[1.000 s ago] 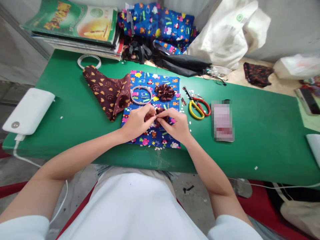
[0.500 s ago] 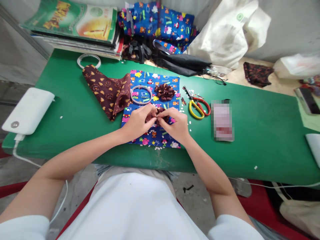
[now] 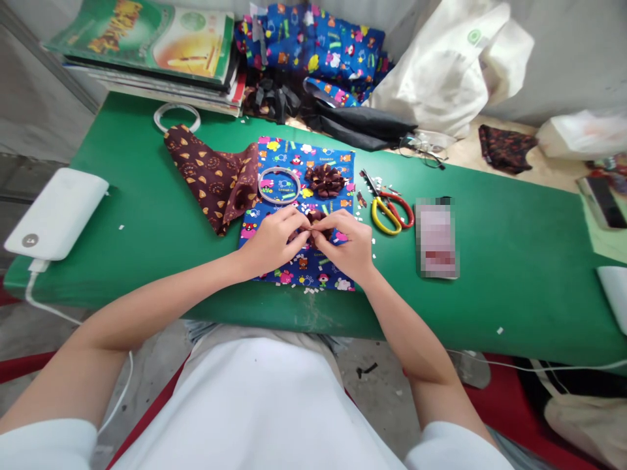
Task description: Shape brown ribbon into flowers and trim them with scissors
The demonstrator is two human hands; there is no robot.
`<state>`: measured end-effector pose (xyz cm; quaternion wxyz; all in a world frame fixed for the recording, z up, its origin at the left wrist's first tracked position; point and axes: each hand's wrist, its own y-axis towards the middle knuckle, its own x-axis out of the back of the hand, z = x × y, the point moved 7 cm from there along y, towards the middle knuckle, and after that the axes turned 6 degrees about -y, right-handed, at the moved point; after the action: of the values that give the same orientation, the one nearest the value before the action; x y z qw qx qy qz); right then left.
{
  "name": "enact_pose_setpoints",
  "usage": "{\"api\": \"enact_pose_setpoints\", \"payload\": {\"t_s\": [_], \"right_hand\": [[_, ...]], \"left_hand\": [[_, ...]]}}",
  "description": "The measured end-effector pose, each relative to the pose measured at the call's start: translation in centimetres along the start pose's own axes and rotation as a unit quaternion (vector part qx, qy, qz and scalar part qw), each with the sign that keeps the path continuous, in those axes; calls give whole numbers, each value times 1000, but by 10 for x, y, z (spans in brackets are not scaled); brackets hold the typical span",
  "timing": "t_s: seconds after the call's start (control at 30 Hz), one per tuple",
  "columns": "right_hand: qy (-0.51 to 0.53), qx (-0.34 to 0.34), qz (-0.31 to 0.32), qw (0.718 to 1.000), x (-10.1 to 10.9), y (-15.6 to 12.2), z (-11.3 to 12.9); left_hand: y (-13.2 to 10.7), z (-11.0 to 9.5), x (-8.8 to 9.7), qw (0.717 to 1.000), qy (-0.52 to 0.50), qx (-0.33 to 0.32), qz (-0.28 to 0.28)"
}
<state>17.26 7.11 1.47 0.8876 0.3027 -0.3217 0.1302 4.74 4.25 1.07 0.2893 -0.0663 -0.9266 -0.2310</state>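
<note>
My left hand (image 3: pixel 275 243) and my right hand (image 3: pixel 345 245) meet fingertip to fingertip, both pinching a brown fabric flower (image 3: pixel 319 219). The fingers hide much of it. Under them lies a blue cartoon-print cloth (image 3: pixel 337 269) sprinkled with small white scraps. On that cloth, just beyond my hands, rest a second brown fabric flower (image 3: pixel 326 181) and a roll of clear tape (image 3: pixel 279 185). Scissors with one red and one yellow handle (image 3: pixel 386 212) lie to the right of the cloth. A folded brown patterned cloth (image 3: pixel 213 176) touches its left side.
On the green table (image 3: pixel 509 261) are a white power bank (image 3: pixel 56 212) with a cable and a blurred-out phone-sized object (image 3: pixel 435 238). Along the back stand a stack of books (image 3: pixel 147 46), another tape roll (image 3: pixel 177 119), glasses (image 3: pixel 424 151) and a white bag (image 3: pixel 441 72).
The fingertips have shifted slightly on the flower, staying pinched together. The whole view has drifted a little; the other things lie as before.
</note>
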Motion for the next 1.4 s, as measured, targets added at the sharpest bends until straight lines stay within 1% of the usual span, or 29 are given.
{"api": "enact_pose_setpoints", "payload": {"t_s": [0.17,0.33,0.4,0.53,0.67,0.73,0.8,0.9,0.97,1.0,1.1,1.17,1.27,1.4], "right_hand": [[-12,25,-13,1000,2,0,3],[-54,60,-11,997,1,-1,7],[-85,88,-15,992,1,-2,10],[-168,145,-8,975,-2,-5,15],[-182,173,4,968,-6,-7,15],[-176,189,-5,966,-6,-8,16],[-177,202,-1,963,-8,-10,15],[-178,194,45,964,-13,-11,11],[-190,197,63,960,-16,-13,11],[-205,211,59,954,-15,-14,13],[-256,275,20,926,-13,-20,24],[-276,303,-1,912,-12,-22,30],[-274,322,-26,906,-10,-23,36],[-256,332,-47,907,-8,-23,40]], "left_hand": [[-1,0,-1,1000,10,-3,7],[0,0,-1,1000,3,-4,14],[0,-1,-2,1000,5,-8,18],[-1,-3,-4,999,17,-33,30],[-1,-6,-6,998,12,-47,40],[0,-4,-5,999,-10,-25,39],[1,0,-6,998,-45,17,44],[0,4,-7,993,-83,65,51],[-1,2,-7,993,-87,65,49],[-1,1,-7,993,-84,61,47],[-2,-2,-7,995,-73,47,41],[-2,-2,-7,996,-69,44,39],[-1,-2,-7,996,-63,48,44],[-2,-2,-9,996,-57,50,49]]}}
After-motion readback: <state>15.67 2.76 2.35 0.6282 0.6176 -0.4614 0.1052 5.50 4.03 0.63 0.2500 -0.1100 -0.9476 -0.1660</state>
